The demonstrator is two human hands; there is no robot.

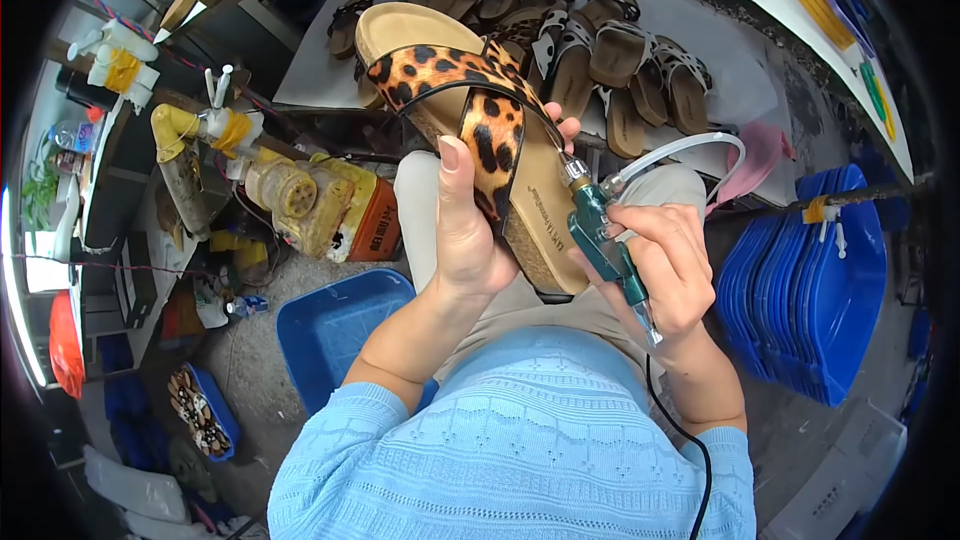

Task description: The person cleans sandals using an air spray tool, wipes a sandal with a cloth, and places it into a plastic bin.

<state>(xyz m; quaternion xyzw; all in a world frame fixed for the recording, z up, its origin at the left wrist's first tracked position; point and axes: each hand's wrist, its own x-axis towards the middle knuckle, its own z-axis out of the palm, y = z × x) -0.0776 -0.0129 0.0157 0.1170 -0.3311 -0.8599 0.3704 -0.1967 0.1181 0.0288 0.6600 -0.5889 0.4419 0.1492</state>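
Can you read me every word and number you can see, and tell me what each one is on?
None reads clearly enough to quote.
Leopard-spotted sandal with tan footbed: dark capital letters, too blurred to be sure.
Orange panel on the grimy yellow container: large characters, too blurred.
Brown-soled sandal with pale strap: tiny print, too small.
Flattened pale grey carton, lower right: dark marks, too small.

Right of frame: nested blue bins [782, 305], stacked, with a pink cloth [757, 162] beside their upper left. Left of centre: one larger blue tub [340, 302], standing on the floor [262, 350], and a small labelled bottle [248, 306]. Far left: one red bag [66, 345], hanging.
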